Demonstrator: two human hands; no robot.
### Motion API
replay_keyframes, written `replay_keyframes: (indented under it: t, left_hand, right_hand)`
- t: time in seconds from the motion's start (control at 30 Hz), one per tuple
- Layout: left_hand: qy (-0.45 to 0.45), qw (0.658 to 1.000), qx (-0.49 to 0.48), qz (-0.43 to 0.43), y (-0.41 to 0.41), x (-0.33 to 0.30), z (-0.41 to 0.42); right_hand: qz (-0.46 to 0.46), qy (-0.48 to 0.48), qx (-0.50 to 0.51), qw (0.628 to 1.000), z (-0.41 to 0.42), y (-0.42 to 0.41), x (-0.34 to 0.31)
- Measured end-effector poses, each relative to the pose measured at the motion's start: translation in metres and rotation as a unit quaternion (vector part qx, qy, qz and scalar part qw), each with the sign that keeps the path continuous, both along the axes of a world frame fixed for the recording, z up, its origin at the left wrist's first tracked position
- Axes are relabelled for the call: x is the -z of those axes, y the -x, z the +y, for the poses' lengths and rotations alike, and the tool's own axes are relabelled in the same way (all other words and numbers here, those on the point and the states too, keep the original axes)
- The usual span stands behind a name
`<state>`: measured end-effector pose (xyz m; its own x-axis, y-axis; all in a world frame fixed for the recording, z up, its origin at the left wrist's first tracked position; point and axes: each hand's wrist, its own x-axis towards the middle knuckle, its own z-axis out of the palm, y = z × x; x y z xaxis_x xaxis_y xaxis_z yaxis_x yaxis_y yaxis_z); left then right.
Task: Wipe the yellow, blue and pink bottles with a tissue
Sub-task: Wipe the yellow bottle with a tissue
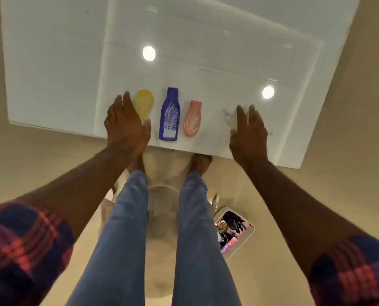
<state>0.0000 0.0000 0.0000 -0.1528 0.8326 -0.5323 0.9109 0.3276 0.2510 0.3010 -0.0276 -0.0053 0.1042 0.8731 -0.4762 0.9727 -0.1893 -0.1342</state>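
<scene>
A person is wearing a plaid shirt in dark navy crossed with red and pink stripes, its sleeves (23, 241) sitting pushed up well behind the hands, leaving both forearms bare. Blue denim jeans (126, 235) are covering both legs below the hands, and the feet (200, 161) are showing bare past the hems.

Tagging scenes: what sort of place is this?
Probably a home room, not a lab: glossy white table with toiletry bottles, beige tiled floor, a box of clutter on it.

Bright lamp glare on table (51, 62), hands motion-blurred.
</scene>
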Motion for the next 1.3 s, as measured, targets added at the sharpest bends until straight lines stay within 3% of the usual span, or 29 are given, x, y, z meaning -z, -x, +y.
replay_keyframes:
  t: [0.13,0.33,0.43,0.57,0.67,0.83,0.9,1.07,1.2,1.3]
  left_hand:
    - [-0.01,0.998,-0.067,-0.005,0.009,0.028,0.013]
    - [-0.024,0.989,-0.118,-0.083,0.022,0.052,0.008]
    - [-0.031,0.976,-0.171,-0.128,0.02,0.046,0.002]
    - [-0.049,0.953,-0.227,-0.197,0.011,0.029,-0.011]
    - [-0.068,0.924,-0.265,-0.269,-0.002,0.029,-0.021]
    - [-0.135,0.886,-0.287,-0.338,-0.023,0.034,-0.019]
    - [-0.175,0.868,-0.282,-0.37,-0.025,0.038,-0.009]
    - [-0.245,0.839,-0.212,-0.436,-0.022,0.049,0.007]
    - [-0.234,0.806,-0.22,-0.498,-0.019,0.055,0.02]
    - [-0.211,0.787,-0.229,-0.532,-0.018,0.058,0.023]
  right_hand:
    - [-0.013,-0.027,0.035,0.999,0.01,-0.006,0.03]
    - [0.11,-0.113,0.171,0.973,0.008,-0.005,0.041]
    - [0.181,-0.165,0.289,0.926,0.012,0.007,0.026]
    - [0.351,-0.215,0.402,0.818,0.012,0.031,0.006]
    - [0.409,-0.236,0.439,0.764,0.006,0.05,0.0]
    - [0.453,-0.297,0.457,0.705,0.009,0.077,0.017]
    - [0.472,-0.31,0.441,0.697,0.015,0.084,0.025]
    - [0.453,-0.369,0.367,0.724,0.027,0.093,0.051]
    - [0.414,-0.429,0.317,0.738,0.037,0.089,0.068]
    - [0.433,-0.459,0.291,0.719,0.037,0.086,0.062]
